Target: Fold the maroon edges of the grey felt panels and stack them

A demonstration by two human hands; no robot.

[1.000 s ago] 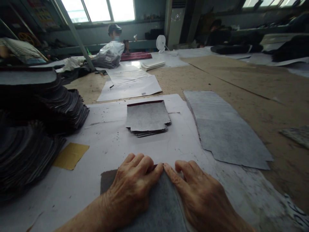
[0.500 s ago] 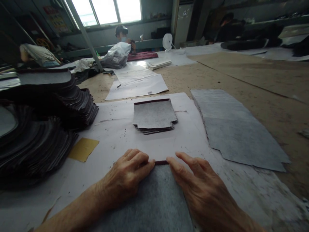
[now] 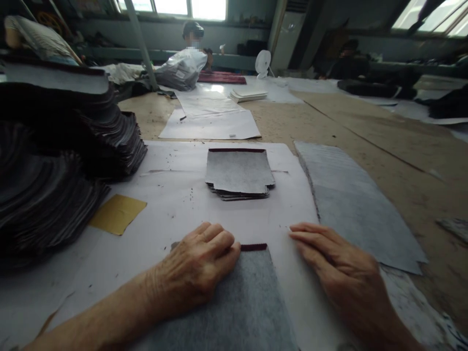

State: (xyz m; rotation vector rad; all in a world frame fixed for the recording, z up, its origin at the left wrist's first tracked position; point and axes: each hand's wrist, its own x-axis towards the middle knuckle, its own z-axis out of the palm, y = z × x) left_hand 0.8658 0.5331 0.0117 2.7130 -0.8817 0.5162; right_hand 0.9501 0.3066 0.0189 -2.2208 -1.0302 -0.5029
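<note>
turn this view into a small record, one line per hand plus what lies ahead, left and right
left hand: fingers curled, resting on flat grey sheet with maroon far edge
right hand: fingers extended, beside that sheet, over white paper; contact unclear
ahead: short stack of notched grey pieces
left: yellow four-sided flat piece, thick dark piles of layered sheets
right: large grey flat sheet with notched corner

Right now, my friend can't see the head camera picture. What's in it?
A person's left hand rests on a grey sheet with a dark-red edge; the right hand is apart from it, to the right. Beyond lies a small grey pile; tall dark stacks stand at left.
</note>
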